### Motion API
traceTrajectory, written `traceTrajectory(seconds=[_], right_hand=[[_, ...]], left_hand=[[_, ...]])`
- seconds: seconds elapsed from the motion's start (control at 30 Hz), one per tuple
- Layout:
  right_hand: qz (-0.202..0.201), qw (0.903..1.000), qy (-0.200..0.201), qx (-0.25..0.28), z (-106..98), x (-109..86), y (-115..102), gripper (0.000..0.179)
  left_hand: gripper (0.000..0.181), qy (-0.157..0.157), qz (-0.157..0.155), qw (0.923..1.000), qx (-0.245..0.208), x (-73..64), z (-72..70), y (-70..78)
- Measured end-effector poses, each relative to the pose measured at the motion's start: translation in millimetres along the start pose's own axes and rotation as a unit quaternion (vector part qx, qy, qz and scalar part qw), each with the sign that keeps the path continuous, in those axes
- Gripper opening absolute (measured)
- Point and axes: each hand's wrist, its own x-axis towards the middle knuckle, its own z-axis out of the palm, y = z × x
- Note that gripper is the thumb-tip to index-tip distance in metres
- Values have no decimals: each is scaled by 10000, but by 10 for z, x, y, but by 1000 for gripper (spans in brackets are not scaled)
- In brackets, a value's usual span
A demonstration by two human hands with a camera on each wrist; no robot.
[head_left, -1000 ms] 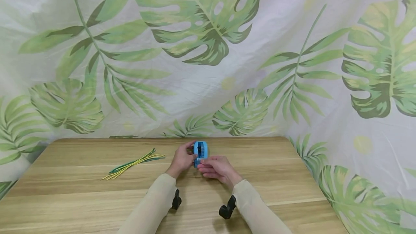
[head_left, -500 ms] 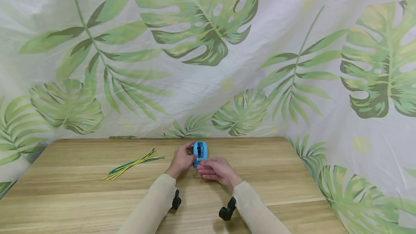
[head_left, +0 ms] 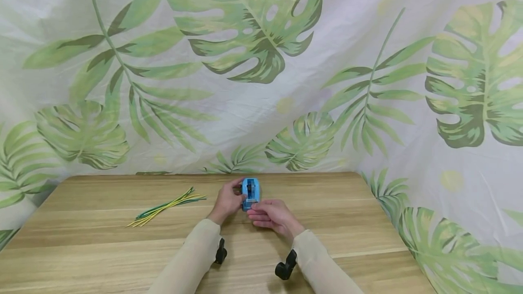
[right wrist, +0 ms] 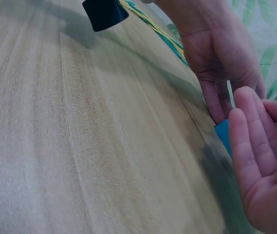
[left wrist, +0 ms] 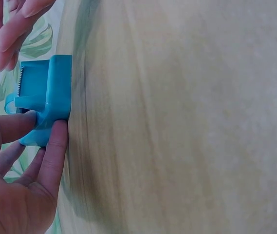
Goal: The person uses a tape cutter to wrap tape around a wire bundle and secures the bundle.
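Observation:
A small blue tape dispenser [head_left: 251, 188] stands near the table's far edge, its toothed cutter [left wrist: 20, 80] showing in the left wrist view. My left hand [head_left: 228, 201] grips it from the left, thumb on one side and fingers on the other. At its near end, my right hand [head_left: 275, 216] has thumb and forefinger pinched together right at the cutter, on the end of the clear tape, which barely shows. The other fingers of that hand are extended, as the right wrist view shows, and partly cover the dispenser [right wrist: 223, 134].
Several yellow and green twist-tie-like strips [head_left: 165, 208] lie in a loose bundle on the wooden table [head_left: 327, 221], left of the hands. A leaf-patterned cloth [head_left: 229, 103] hangs behind the table and along its right side. Black wrist cameras [head_left: 286, 265] sit under both sleeves.
Both hands and the dispenser hold nearly the same place. The whole head view has shifted slightly left.

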Motion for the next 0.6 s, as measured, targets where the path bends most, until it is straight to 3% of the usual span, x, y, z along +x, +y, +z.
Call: traceTrajectory(seconds=[0.6], right_hand=[[-18, 9997, -80, 221, 10, -20, 39, 19]], left_hand=[[57, 10, -27, 10000, 86, 8, 0, -11]])
